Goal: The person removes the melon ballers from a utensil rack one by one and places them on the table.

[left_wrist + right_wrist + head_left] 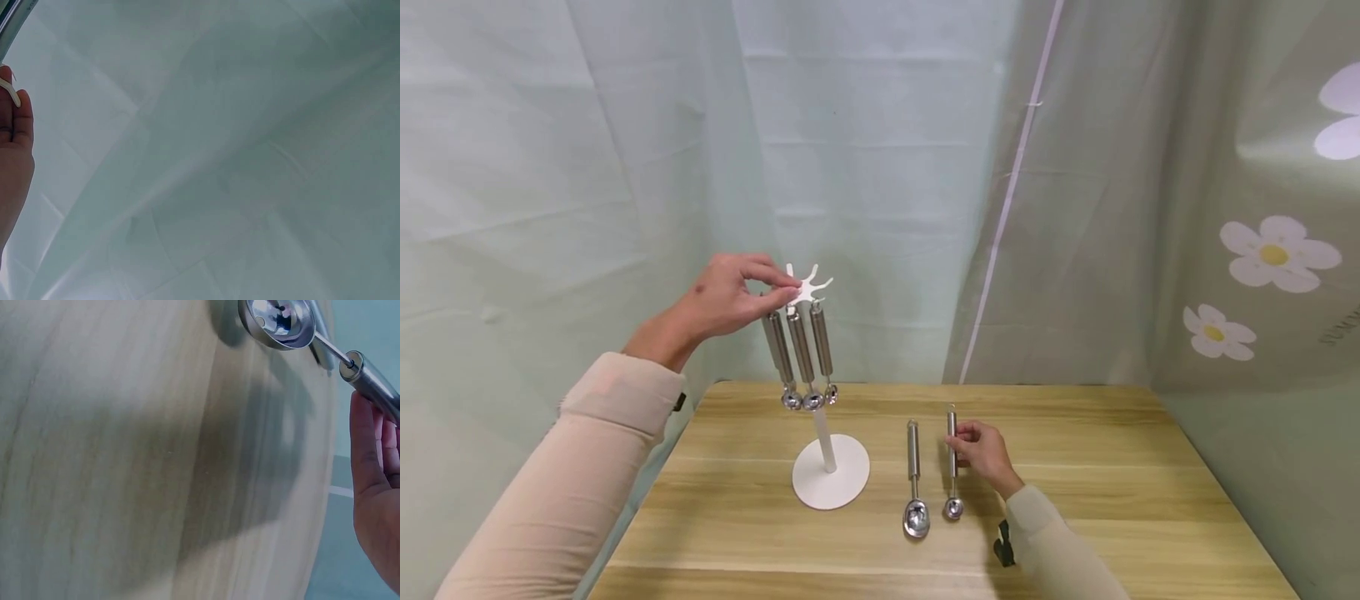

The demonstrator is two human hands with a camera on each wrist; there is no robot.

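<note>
A white stand (829, 467) with a round base rises from the wooden table (1112, 467). Three steel scoops (801, 354) hang from its branched white top (808, 287). My left hand (741, 296) pinches that top beside the leftmost hanging scoop. Two more steel scoops lie on the table right of the stand: a larger one (914, 479) and a smaller one (952, 467). My right hand (981, 450) grips the smaller scoop's handle; in the right wrist view its bowl (278, 322) hovers just off the wood. The left wrist view shows only my hand's edge (14, 150) against cloth.
Pale green cloth (865, 167) hangs behind the table, and a flowered sheet (1262, 267) hangs on the right. The table's left edge lies just under my left forearm (572, 475). A dark strap (1003, 546) sits at my right wrist.
</note>
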